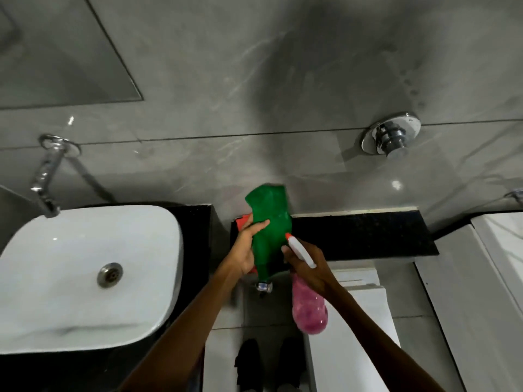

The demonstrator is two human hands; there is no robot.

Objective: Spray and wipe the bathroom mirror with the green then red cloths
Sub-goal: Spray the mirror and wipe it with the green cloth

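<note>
The cloth (270, 224) is plain bright green. Behind it peeks a red cloth (244, 222). The bottle (310, 308) is translucent pink (mottled darker near the base), its sprayer (301, 250) white with an orange-red nozzle tip. The basin (85, 275) is white, the ledge (359, 236) speckled black, the wall (226, 80) grey with pale marbled streaks.

red cloth (244, 224) mostly hidden behind green cloth (268, 236) & left hand (245, 251), only a corner shows. spray bottle (307, 301) neck + trigger covered by right hand (307, 267); bottle body blurred, no label readable. mirror (56, 52) cut off by top & left edges. sink (85, 273) cut at left edge. small metal fitting (264, 286) under green cloth partly hidden, can't tell what it is. chrome piece (515, 193) at right edge cut off. both forearms run out the bottom edge.
</note>
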